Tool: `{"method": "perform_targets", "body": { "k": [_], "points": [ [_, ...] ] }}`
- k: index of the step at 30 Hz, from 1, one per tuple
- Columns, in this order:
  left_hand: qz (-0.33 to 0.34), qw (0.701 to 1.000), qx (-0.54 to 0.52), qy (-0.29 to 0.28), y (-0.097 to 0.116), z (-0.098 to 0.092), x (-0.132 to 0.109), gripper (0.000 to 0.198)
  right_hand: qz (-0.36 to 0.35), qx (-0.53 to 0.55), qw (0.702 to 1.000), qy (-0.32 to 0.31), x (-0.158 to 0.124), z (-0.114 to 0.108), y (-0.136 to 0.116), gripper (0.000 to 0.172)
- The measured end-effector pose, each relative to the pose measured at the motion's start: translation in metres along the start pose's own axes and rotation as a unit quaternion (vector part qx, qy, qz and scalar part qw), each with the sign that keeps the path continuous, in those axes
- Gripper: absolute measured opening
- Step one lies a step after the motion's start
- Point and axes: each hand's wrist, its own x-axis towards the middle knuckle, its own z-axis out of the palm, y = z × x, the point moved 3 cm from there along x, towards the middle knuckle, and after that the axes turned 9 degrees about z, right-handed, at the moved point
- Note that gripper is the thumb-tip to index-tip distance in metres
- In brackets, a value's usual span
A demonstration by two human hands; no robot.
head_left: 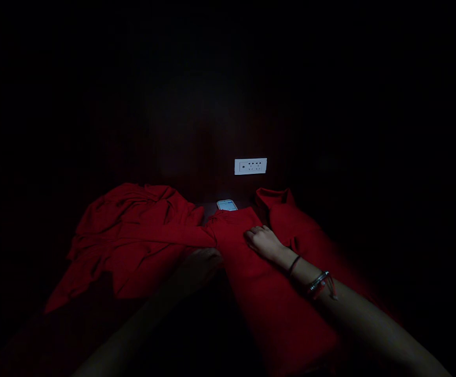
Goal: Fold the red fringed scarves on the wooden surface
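A long strip of folded red cloth runs from the middle toward the lower right, with a gathered edge at its far left corner. My right hand rests on its right side, fingers bent down against the fabric as if closed on the edge. My left hand is dim, at the strip's left edge beneath a narrow band of red fabric; its fingers are too dark to make out. To the left lies a crumpled heap of red cloth. More red cloth lies right of my right hand.
A phone with a lit screen lies just beyond the folded strip. On the dark wall behind is a white socket plate. A bracelet and a dark band circle my right wrist. Everything else is in deep shadow.
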Motion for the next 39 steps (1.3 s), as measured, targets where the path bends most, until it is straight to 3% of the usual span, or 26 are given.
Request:
{"method": "perform_targets", "body": {
  "k": [5, 9, 16, 21, 27, 32, 36, 39],
  "points": [
    [0.013, 1.0, 0.001, -0.005, 0.01, 0.037, 0.027, 0.036, -0.081, -0.052, 0.995, 0.0, 0.015, 0.003, -0.002, 0.022],
    [0.007, 1.0, -0.027, 0.005, 0.002, 0.05, 0.021, 0.041, -0.038, -0.053, 0.998, 0.025, 0.019, -0.007, 0.009, 0.023],
    [-0.02, 0.999, -0.047, 0.004, 0.004, 0.042, 0.02, 0.041, 0.07, -0.015, 0.995, 0.064, 0.01, -0.026, 0.04, 0.026],
    [-0.031, 0.998, -0.046, 0.003, 0.007, 0.038, 0.022, 0.041, 0.098, -0.028, 0.994, 0.042, 0.001, -0.022, 0.052, 0.025],
    [-0.049, 0.998, -0.039, 0.018, 0.006, 0.039, 0.022, 0.039, -0.001, -0.032, 0.998, 0.056, 0.008, -0.005, 0.021, 0.032],
    [-0.123, 0.992, 0.02, 0.032, 0.002, 0.042, 0.02, 0.046, -0.091, -0.056, 0.994, 0.038, 0.02, 0.01, -0.008, 0.025],
    [-0.174, 0.975, 0.085, 0.112, -0.009, 0.041, 0.018, 0.067, -0.106, -0.064, 0.992, 0.03, 0.02, 0.012, -0.006, 0.023],
    [-0.243, 0.949, 0.122, 0.158, -0.024, 0.034, 0.016, 0.066, -0.093, -0.056, 0.993, 0.051, 0.014, 0.004, 0.004, 0.024]
  ]
}}
